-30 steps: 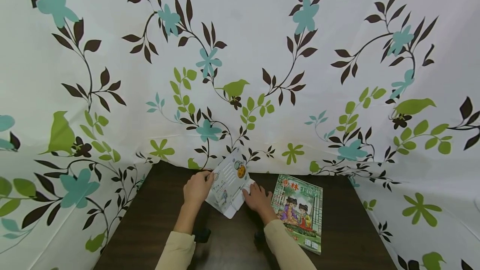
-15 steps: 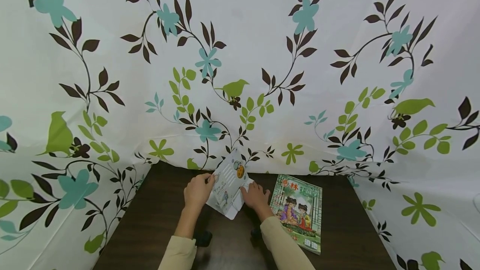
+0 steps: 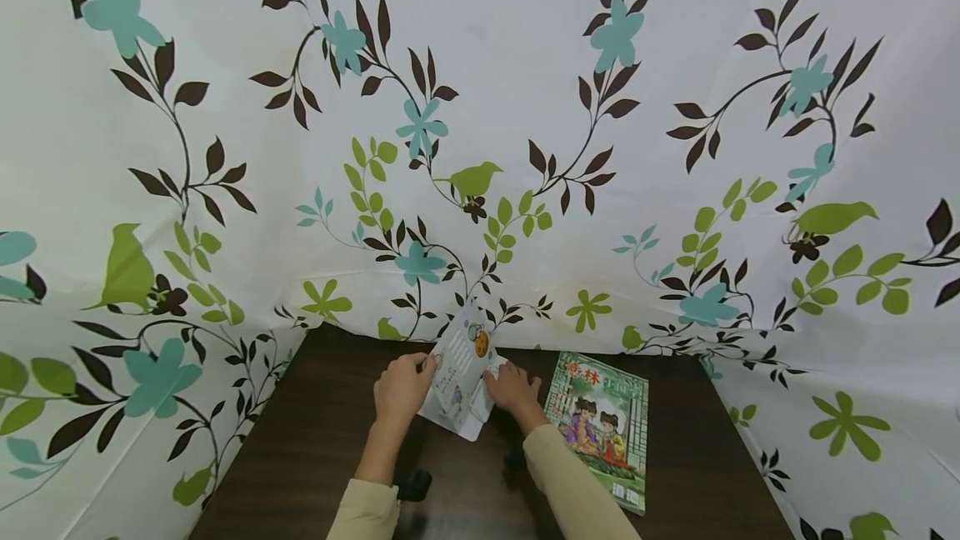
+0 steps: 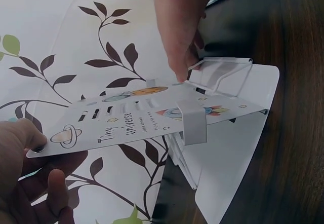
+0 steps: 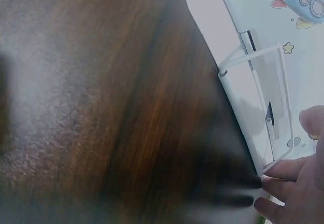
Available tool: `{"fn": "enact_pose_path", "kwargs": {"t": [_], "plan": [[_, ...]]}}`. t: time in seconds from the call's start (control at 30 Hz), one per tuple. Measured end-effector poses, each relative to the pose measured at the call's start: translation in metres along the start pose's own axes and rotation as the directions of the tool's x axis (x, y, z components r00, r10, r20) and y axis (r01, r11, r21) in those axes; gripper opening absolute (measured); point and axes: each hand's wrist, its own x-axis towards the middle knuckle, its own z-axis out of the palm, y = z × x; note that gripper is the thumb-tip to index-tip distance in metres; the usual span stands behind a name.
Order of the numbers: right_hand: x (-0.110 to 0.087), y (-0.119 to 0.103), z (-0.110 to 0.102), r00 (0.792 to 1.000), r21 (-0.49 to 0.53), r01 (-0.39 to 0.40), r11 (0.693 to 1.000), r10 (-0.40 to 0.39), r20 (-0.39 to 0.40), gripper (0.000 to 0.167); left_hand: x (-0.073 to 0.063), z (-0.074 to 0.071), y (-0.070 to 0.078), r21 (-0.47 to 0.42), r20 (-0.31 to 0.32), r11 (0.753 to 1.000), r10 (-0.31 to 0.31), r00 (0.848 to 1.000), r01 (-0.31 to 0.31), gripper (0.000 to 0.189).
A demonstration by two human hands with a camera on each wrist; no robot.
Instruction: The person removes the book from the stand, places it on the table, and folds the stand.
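Note:
A white folding book stand (image 3: 462, 369) printed with planets and a rocket is on the table, its printed panel (image 4: 114, 127) raised at an angle from the flat base plate (image 4: 233, 138). My left hand (image 3: 402, 386) pinches the panel's outer edge between thumb and fingers, also plain in the left wrist view. My right hand (image 3: 512, 387) grips the stand's other side by the wire prop (image 5: 286, 102), thumb over the printed side and fingers at the base edge. A white clip tab (image 4: 193, 124) sticks out from the panel's lower part.
A magazine (image 3: 600, 432) with a green illustrated cover lies on the dark wooden table (image 3: 300, 448), just right of my right hand. A white curtain (image 3: 480, 107) with leaves, birds and flowers hangs behind the table and along its sides.
The printed panel has turned a little and looks narrower from the head view. My left hand has moved slightly right with its edge; my right hand keeps its place on the stand.

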Motion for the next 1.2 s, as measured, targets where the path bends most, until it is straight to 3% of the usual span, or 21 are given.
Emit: {"fn": "enact_pose_path", "kwargs": {"t": [0.53,0.87,1.07,1.2], "plan": [[0.028,0.012,0.015,1.000,-0.003,-0.010,1.000,0.010,0.023,0.068,-0.008,0.005,0.007,0.008,-0.010,1.000,-0.008,1.000,0.008,0.037],[0.026,0.003,0.005,1.000,0.001,-0.013,1.000,0.013,-0.005,0.065,-0.015,0.014,0.016,-0.011,-0.059,1.000,-0.009,0.998,0.009,0.033],[0.029,0.005,0.010,1.000,0.039,0.006,0.999,-0.005,-0.022,0.067,-0.020,0.018,0.019,-0.002,-0.061,1.000,-0.011,0.998,0.010,0.052],[0.025,0.002,0.008,0.999,0.049,0.020,0.999,-0.018,-0.030,0.065,-0.024,0.022,0.019,0.008,-0.066,1.000,-0.010,0.998,0.011,0.053]]}}
